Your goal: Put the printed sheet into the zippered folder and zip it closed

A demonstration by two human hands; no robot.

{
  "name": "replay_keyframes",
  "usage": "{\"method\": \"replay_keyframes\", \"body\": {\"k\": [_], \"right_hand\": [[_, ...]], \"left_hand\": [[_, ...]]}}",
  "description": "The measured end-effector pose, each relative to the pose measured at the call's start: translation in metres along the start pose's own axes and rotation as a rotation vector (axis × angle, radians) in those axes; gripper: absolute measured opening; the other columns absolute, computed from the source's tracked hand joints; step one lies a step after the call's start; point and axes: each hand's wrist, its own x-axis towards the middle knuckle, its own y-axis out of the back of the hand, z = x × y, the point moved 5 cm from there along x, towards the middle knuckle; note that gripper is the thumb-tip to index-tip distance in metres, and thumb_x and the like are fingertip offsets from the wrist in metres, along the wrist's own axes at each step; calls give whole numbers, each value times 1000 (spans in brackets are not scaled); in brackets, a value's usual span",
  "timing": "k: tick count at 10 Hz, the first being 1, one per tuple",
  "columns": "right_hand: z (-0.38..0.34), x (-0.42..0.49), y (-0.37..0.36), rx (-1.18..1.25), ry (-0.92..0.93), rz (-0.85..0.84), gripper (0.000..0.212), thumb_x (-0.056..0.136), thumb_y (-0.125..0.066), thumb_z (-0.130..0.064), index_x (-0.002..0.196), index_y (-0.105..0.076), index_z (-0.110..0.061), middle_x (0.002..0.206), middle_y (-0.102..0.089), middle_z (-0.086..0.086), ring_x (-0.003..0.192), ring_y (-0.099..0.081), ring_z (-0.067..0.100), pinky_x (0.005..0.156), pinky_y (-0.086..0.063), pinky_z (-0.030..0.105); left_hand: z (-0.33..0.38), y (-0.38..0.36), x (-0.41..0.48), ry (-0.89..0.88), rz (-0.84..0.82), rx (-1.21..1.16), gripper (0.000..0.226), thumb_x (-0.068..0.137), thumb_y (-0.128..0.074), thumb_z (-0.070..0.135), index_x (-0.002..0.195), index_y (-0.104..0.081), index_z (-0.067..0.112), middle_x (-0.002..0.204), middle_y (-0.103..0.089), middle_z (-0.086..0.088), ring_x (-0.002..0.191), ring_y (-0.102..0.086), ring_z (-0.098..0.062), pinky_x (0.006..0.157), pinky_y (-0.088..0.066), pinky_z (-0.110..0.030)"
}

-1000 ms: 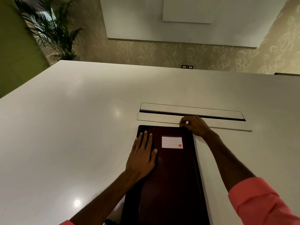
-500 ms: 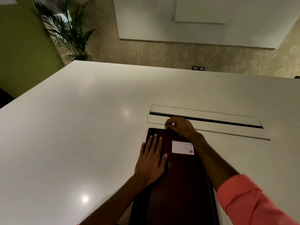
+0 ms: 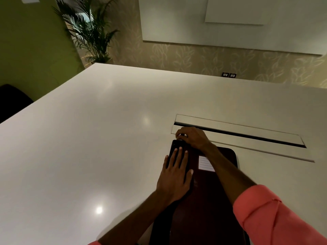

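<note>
A dark maroon zippered folder [image 3: 208,200] lies closed on the white table [image 3: 88,147], its long side running away from me, with a white lined label [image 3: 205,163] on its cover. My left hand [image 3: 175,175] rests flat on the folder's left part, fingers spread. My right hand [image 3: 192,138] reaches across to the folder's far left corner, fingers pinched there on what seems to be the zipper pull, which is too small to make out. The printed sheet is not visible.
A long cable slot with a raised lid [image 3: 237,131] runs across the table just beyond the folder. A potted palm [image 3: 90,32] stands past the table's far left corner. A dark chair [image 3: 12,99] sits at the left edge.
My right hand has slid leftward along the folder's far edge, from its right corner to its left corner. My left hand has stayed pressed on the cover.
</note>
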Motion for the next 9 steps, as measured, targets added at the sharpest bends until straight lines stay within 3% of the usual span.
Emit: {"method": "replay_keyframes", "body": {"k": [2, 3, 4, 5, 6, 7, 8, 9], "right_hand": [[-6, -7, -3, -48, -47, 24, 24, 108, -52, -33, 117, -74, -28, 125, -73, -9, 119, -66, 17, 92, -54, 38], [-6, -21, -5, -24, -139, 86, 34, 111, -49, -32, 141, -64, -34, 144, -66, -11, 133, -61, 15, 105, -52, 39], [1, -45, -5, -24, -223, 178, 42, 111, -47, -20, 150, -57, -32, 141, -67, -6, 131, -61, 17, 103, -52, 41], [11, -81, 0, -55, -297, 269, 41, 111, -46, -22, 150, -57, -28, 141, -66, -3, 131, -59, 20, 104, -48, 42], [23, -117, 6, -65, -391, 336, 42, 111, -47, -31, 152, -56, -28, 152, -60, -5, 142, -52, 17, 115, -41, 43], [29, -149, 15, -104, -482, 340, 49, 112, -43, -36, 161, -42, -28, 168, -42, -1, 159, -32, 19, 130, -25, 47], [31, -171, 19, -170, -537, 298, 58, 114, -35, -40, 169, -19, -30, 178, -15, 3, 166, -8, 21, 135, -8, 52], [28, -184, 28, -170, -563, 306, 64, 114, -32, -42, 170, -6, -28, 179, -3, 5, 167, 0, 22, 135, -5, 55]], "left_hand": [[-3, -1, 1, -4, -14, 0, 75, 110, -15, 60, 175, -4, 24, 184, 3, -1, 171, 4, -23, 140, -6, -51], [-3, 0, 2, 4, -22, -25, 75, 109, -17, 60, 175, -6, 25, 184, 2, -1, 171, 5, -21, 140, -7, -52], [-3, 3, 2, 8, -30, -43, 75, 109, -21, 59, 175, -8, 25, 184, 2, 0, 171, 5, -21, 140, -6, -53], [-1, 10, 5, 16, -42, -25, 74, 109, -26, 56, 174, -13, 24, 183, -3, -2, 172, 0, -22, 139, -5, -55], [5, 28, 14, -3, 22, 13, 71, 110, -29, 51, 173, -21, 21, 183, -8, -5, 172, -1, -23, 139, -5, -55], [14, 57, 29, -30, 134, 80, 68, 114, -26, 46, 174, -16, 18, 184, -1, -7, 172, 7, -23, 139, -4, -53], [24, 75, 41, -32, 138, 109, 69, 116, -21, 49, 175, 0, 19, 182, 14, -5, 170, 15, -22, 139, -1, -51], [38, 83, 43, -73, 156, 160, 71, 115, -20, 50, 174, 7, 21, 182, 19, -4, 170, 17, -22, 139, 0, -49]]}}
